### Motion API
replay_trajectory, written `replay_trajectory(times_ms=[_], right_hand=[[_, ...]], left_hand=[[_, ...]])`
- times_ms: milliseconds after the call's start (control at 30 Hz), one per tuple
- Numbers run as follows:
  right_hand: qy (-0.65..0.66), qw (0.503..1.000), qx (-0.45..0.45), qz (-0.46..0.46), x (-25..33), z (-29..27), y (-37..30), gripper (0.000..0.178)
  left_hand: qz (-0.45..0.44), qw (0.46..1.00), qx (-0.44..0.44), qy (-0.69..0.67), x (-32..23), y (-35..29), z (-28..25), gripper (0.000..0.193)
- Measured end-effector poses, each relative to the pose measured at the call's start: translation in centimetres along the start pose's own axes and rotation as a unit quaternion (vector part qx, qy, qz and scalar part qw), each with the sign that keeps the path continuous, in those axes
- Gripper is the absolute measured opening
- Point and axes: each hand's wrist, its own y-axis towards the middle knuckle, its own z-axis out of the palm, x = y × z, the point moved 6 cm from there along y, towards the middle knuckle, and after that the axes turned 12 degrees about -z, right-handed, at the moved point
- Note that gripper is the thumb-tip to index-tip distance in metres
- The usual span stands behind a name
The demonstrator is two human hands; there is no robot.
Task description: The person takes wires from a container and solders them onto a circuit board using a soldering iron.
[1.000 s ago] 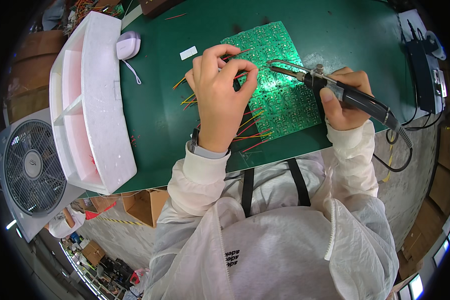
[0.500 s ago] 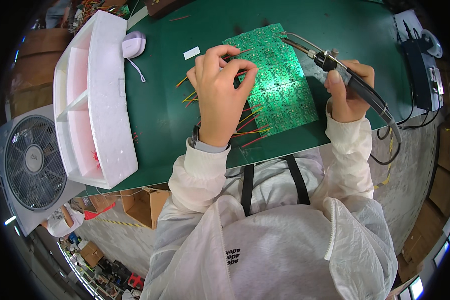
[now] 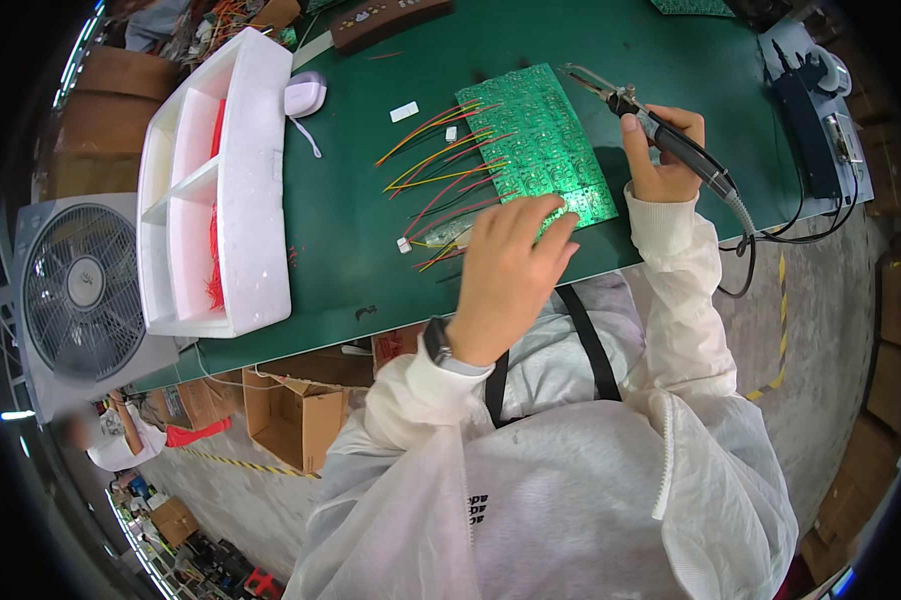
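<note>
A green circuit board panel (image 3: 530, 130) lies on the table, with red, yellow and black wires (image 3: 440, 160) running from it to the left. Small white connectors (image 3: 403, 245) show at some wire ends. My left hand (image 3: 515, 265) is over the board's near edge, its fingers bent and thumb and forefinger slightly apart. I see nothing held there, though the palm side is hidden. My right hand (image 3: 670, 160) grips a soldering iron (image 3: 675, 143) with a thin metal guide tube alongside its tip. That tip is just beyond the board's far right corner, seemingly off it.
A white foam box (image 3: 260, 200) with compartments, some holding red wires, stands at left. Nearby lie a lilac case (image 3: 305, 94) with a strap and a white tag (image 3: 404, 112). The dark soldering station (image 3: 815, 130) sits at right, its cables trailing over the table edge.
My left hand has come down from the board's far left part to its near edge, uncovering the wires. The iron's tip has shifted off the board's far corner. The view has shifted slightly.
</note>
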Motion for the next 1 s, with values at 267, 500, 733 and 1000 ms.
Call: replay_trajectory(times_ms=[267, 500, 733, 1000], right_hand=[[-0.018, 0.997, -0.061, -0.048, 0.1, -0.5, 0.1, 0.027], [-0.033, 0.997, -0.047, -0.047, -0.5, -1.0, -0.1, 0.027], [-0.041, 0.997, -0.017, -0.061, 0.2, -0.8, 0.0, 0.023], [0.034, 0.997, -0.064, -0.007, -0.1, -1.2, -0.3, 0.027]], left_hand=[[0.025, 0.998, -0.047, 0.028, 0.7, 0.3, 0.7, 0.029], [-0.074, 0.986, -0.149, 0.027, 4.6, -0.4, -10.6, 0.027], [-0.29, 0.936, -0.036, 0.196, 24.0, 0.8, -22.8, 0.025], [-0.333, 0.918, 0.051, 0.208, 30.0, 0.3, -21.0, 0.019]])
